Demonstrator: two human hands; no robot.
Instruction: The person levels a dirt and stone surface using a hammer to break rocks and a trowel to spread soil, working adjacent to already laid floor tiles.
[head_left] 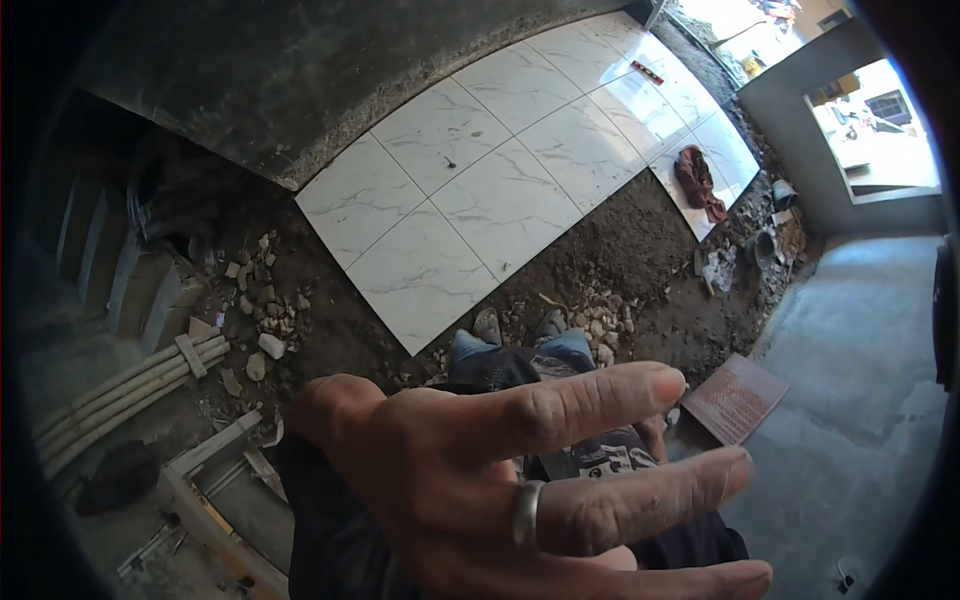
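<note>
My left hand (pixel 450 470) is raised close to the camera, its back showing and its fingers spread out to the right. A plain metal ring sits on one finger, and nothing shows in the hand. Behind it, a small part of my right hand (pixel 653 438) shows near my lap; its fingers are mostly hidden. Beyond my feet lies a floor of large white marble-patterned tiles (pixel 500 185). A crumpled dark red cloth (pixel 697 180) rests on the tiles at the right, and a small red bar, possibly a spirit level (pixel 648 72), lies near the far end.
Dark wet soil (pixel 590 250) and loose stones (pixel 270 310) border the tiles. A reddish tile (pixel 735 398) lies at the right on grey concrete. At the left are a bundle of poles (pixel 130 390), a wooden frame (pixel 210 515) and steps (pixel 130 280). Buckets (pixel 783 195) stand by the right wall.
</note>
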